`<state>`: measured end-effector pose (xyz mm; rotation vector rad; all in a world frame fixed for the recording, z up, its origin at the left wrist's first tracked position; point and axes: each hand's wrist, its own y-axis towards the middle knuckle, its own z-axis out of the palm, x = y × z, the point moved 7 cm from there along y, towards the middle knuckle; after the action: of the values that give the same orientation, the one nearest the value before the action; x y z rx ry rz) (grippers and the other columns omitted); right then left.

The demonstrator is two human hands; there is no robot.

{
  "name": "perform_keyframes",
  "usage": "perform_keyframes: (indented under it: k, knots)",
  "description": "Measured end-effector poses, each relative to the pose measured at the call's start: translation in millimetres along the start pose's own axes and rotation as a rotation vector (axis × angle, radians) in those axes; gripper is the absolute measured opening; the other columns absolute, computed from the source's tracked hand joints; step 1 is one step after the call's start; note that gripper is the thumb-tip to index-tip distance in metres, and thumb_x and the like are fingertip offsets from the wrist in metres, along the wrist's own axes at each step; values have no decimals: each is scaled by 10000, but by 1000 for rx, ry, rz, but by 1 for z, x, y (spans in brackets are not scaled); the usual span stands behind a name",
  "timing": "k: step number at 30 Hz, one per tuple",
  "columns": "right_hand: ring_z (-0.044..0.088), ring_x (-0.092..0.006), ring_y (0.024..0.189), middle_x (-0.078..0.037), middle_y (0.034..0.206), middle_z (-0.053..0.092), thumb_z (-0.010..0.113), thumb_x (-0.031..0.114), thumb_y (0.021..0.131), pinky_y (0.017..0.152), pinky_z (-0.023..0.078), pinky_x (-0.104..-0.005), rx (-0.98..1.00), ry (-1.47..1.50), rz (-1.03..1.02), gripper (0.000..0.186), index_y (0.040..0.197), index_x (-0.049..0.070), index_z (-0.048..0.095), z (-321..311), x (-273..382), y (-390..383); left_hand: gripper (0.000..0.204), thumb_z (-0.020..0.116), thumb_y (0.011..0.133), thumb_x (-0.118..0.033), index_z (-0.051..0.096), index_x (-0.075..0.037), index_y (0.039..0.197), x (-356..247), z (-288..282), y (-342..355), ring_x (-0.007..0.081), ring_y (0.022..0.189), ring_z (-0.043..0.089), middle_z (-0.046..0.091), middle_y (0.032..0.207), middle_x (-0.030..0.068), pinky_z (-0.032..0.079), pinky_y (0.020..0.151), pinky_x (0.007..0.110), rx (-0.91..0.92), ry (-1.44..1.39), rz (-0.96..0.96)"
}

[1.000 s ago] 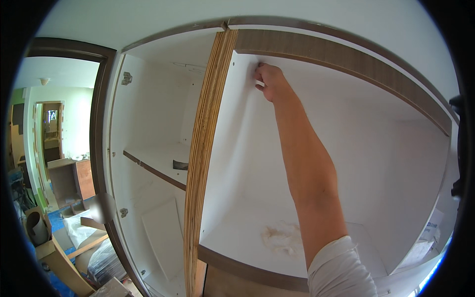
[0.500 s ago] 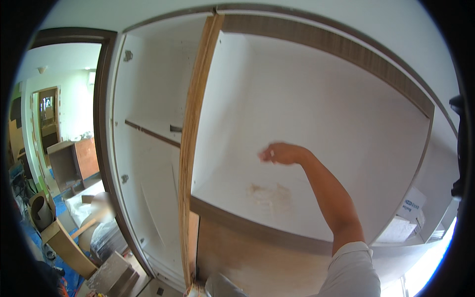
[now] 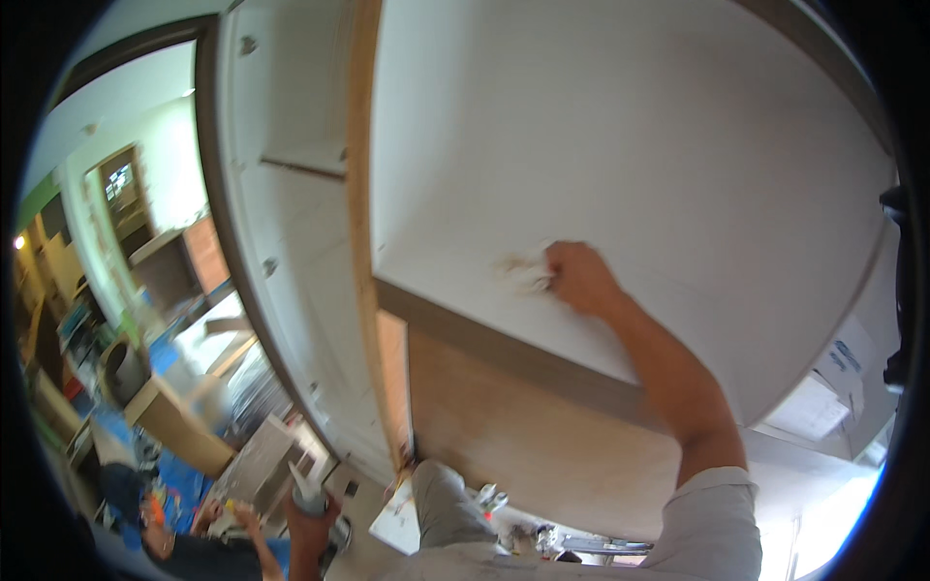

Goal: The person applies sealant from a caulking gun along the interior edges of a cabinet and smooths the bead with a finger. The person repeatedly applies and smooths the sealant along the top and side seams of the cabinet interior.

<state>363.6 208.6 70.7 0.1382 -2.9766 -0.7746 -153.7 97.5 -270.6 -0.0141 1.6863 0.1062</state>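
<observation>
My right hand (image 3: 583, 279) is closed at the stained patch on the white cabinet's floor. A small white wad (image 3: 539, 279), perhaps tissue or cloth, shows at its fingertips, mostly hidden by the hand. Brownish smears (image 3: 513, 263) mark the white surface just left of it. Low in the view, my left hand (image 3: 310, 531) wraps round a tube with a pointed pale nozzle (image 3: 302, 476), which points upward. The open white cabinet (image 3: 620, 145) fills the upper right, with a brown front edge (image 3: 484, 324) below.
A co-worker in a dark cap (image 3: 124, 492) is low at the left, hands near my left hand. Wood boards (image 3: 179, 426) and clutter lie beyond the dark doorframe (image 3: 208, 126). A wooden upright (image 3: 360, 145) borders the cabinet. White packages (image 3: 809, 407) sit on a shelf at right.
My right hand has come down from mid-air to the stained patch. The view has tilted downward, bringing my left hand with the tube and the co-worker into sight.
</observation>
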Motion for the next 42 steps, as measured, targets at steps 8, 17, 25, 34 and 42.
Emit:
perform_keyframes:
  k: [8,17,25,34,42]
  knots:
    - [643,-261,843,-92,942,629,725,-35,738,805,553,-386,-31,341,-26,238,910,16,569,-67,79,-18,471,786,759,86,550,-64,1138,-172,-25,-4,191,891,664,637,955,62,576,817,356,-81,-539,222]
    - [645,-254,1176,-143,1239,682,765,359,945,995,509,-358,1374,670,-732,466,1295,70,659,47,236,-242,448,758,803,49,550,-62,1183,-271,-33,-29,245,921,684,645,965,84,561,848,393,17,-1000,524]
    - [526,-353,1373,-184,1353,632,813,314,898,1122,445,-526,759,1960,-204,613,1395,44,576,141,307,-236,379,694,861,-7,558,-110,1199,-294,-17,-39,231,917,644,631,982,72,529,907,422,67,-1218,605]
    - [645,-359,1138,-115,997,642,840,335,857,1136,387,-596,892,2527,-219,369,1038,85,637,119,330,-261,325,689,908,-110,547,-119,1201,-275,3,-32,207,921,633,629,985,37,513,927,423,14,-1280,364]
    - [663,-314,963,-104,868,598,806,314,900,1073,460,-582,986,2653,-238,327,960,65,602,115,322,-266,319,720,945,-177,547,-110,1204,-263,10,-25,219,956,643,637,1009,39,525,955,418,90,-1262,317]
